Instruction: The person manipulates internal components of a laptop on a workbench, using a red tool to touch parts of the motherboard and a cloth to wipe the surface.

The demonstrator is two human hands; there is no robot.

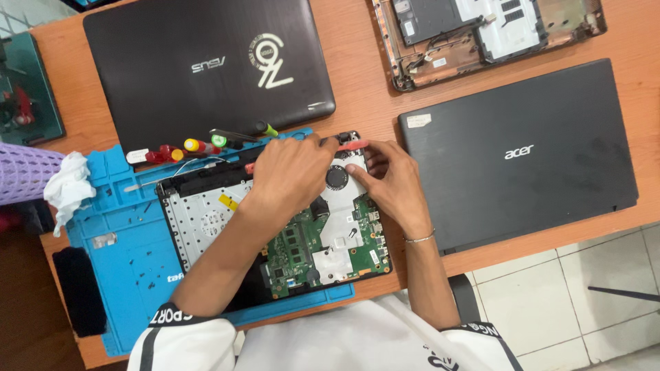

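An opened laptop base (206, 213) with a green circuit board (295, 251) and a round black fan (336, 178) lies on a blue work mat (117, 268). My left hand (292, 172) rests over the base's far edge, fingers curled by the fan. My right hand (388, 182) is just right of it, pinching a small red tool (353, 145) at the base's far right corner. A thin bracelet circles my right wrist.
A closed dark laptop (206, 69) lies beyond the mat, another closed black laptop (515, 151) to the right, and a stripped laptop shell (481, 38) at the top right. Several coloured screwdrivers (199, 145) line the mat's far edge. A white cloth (69, 189) sits at left.
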